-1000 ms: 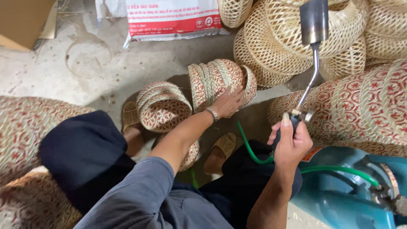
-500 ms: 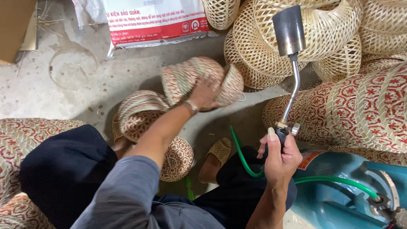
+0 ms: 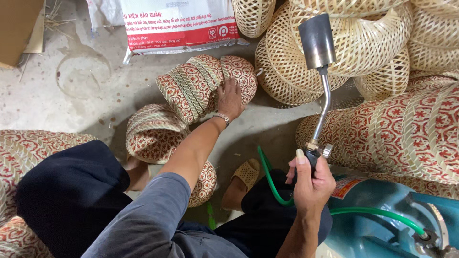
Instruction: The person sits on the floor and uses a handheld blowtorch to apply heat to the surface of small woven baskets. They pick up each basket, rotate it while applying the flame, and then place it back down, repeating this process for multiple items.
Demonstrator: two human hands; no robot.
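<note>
Two hands busy: left hand (image 3: 230, 99) lies on a red-and-cream patterned woven basket (image 3: 205, 83) tipped on its side on the concrete floor (image 3: 71, 91), fingers spread over its wall. Right hand (image 3: 311, 179) has its fingers clamped on the handle of a metal gas torch (image 3: 319, 71). Step looks like picking the next basket; bringing it to the torch needs a firmer grip. Torch's long axis runs near upright, nozzle up. Basket's mouth faces left. Green hose (image 3: 373, 212) leads to blue gas cylinder (image 3: 382, 229); pale openwork baskets (image 3: 344, 43) piled behind.
</note>
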